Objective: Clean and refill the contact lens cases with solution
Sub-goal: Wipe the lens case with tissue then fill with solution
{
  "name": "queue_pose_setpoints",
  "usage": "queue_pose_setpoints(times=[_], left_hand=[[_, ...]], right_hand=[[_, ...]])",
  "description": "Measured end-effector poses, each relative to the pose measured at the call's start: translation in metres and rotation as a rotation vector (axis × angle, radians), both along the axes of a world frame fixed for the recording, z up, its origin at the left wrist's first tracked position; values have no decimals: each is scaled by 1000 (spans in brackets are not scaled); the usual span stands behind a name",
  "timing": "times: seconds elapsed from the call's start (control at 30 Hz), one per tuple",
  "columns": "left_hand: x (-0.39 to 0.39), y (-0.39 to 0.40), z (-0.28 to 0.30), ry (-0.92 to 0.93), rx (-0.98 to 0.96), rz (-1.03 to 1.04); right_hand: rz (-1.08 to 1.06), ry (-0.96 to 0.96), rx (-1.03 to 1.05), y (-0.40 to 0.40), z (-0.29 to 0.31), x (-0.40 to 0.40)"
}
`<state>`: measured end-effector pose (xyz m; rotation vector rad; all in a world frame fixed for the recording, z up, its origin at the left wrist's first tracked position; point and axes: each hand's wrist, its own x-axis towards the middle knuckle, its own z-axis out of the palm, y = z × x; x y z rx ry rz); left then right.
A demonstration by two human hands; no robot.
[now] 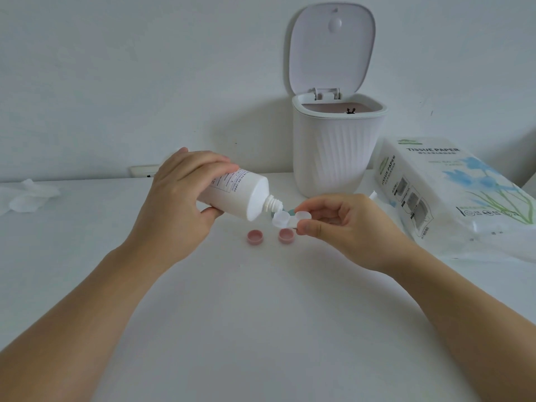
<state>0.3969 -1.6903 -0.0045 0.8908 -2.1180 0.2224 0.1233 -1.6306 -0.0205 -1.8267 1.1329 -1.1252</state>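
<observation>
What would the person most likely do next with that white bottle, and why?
Probably squeeze the bottle gently. The left hand holds it tilted, uncapped nozzle just above the nearer well of the clear lens case, which the right hand pinches. The two pink caps lie off on the table, so the wells seem ready for solution.

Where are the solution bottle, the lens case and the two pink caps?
solution bottle [232, 195], head view, white body.
lens case [282, 220], head view, left well.
pink caps [255, 237], head view, left cap's inside.
</observation>
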Motion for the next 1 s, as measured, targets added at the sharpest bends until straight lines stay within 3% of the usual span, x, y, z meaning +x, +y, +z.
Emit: queue_pose_setpoints(times=[0.3, 0.5, 1.0], left_hand=[[4, 6, -2, 182, 219, 11], [7, 6, -2, 355, 384, 13], [5, 7, -2, 475, 478, -24]], right_hand=[[2, 113, 12, 0, 0, -3], [22, 305, -37, -3, -1, -5], [66, 512, 77, -4, -5, -8]])
